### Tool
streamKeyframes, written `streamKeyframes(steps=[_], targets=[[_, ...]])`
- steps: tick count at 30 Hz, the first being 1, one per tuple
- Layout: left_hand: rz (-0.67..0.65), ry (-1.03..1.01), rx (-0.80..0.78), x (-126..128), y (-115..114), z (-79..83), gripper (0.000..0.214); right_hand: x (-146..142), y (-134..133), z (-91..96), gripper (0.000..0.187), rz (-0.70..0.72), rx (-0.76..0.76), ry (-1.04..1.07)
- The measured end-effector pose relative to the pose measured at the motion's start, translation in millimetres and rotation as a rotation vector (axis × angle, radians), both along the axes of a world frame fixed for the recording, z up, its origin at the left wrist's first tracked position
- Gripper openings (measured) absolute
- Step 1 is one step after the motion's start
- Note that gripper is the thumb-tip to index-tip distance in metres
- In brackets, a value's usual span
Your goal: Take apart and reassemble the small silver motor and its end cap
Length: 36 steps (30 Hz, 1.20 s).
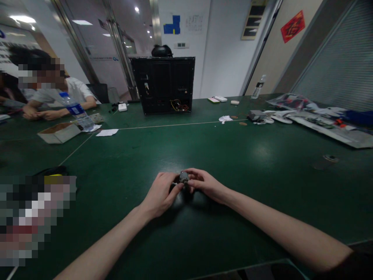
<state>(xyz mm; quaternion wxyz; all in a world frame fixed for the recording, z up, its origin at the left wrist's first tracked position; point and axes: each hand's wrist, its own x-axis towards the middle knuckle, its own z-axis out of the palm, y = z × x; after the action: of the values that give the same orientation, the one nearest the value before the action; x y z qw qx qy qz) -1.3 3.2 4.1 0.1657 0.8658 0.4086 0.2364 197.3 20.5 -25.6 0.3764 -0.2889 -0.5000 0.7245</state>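
Between my two hands, just above the green table, is a small grey metal cylinder [184, 177] that looks like a little motor. My left hand [163, 192] pinches it from the left, with the thumb close to its lower edge. From the right, my right hand [205, 184] closes thumb and fingers on the same piece. A small pale bit shows by the left fingertips, too small to make out. The fingers hide much of the cylinder's sides, and a dark shadow lies below it.
The green table [140, 151] spreads all around. A black panel housing [163, 85] with exposed wires stands at the back. A water bottle [77, 112] and open box [60, 134] are left, near a seated person [75, 91]. Parts lie on a board [329, 126] at right.
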Motion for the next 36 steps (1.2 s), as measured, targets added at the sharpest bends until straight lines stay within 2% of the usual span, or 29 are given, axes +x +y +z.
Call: streamKeyframes(steps=[11, 15, 18, 28, 36], targets=[[0.025, -0.023, 0.005, 0.1, 1.8, -0.9, 0.024, 1.8, -1.5, 2.8, 0.052, 0.008, -0.036, 0.062], [0.02, -0.01, 0.0, 0.7, 0.9, -1.1, 0.022, 1.1, -0.1, -1.8, 0.058, 0.002, -0.03, 0.029], [0.009, -0.004, -0.005, 1.0, 0.8, -1.2, 0.023, 1.0, 0.6, -4.4, 0.056, -0.007, -0.012, -0.008], [-0.02, 0.012, -0.026, 2.4, 0.6, 1.1, 0.022, 0.4, -2.1, 5.2, 0.053, 0.009, -0.001, -0.016], [-0.022, 0.002, -0.032, -0.6, 0.4, -1.2, 0.026, 0.0, -1.2, 1.4, 0.054, -0.01, 0.02, -0.044]])
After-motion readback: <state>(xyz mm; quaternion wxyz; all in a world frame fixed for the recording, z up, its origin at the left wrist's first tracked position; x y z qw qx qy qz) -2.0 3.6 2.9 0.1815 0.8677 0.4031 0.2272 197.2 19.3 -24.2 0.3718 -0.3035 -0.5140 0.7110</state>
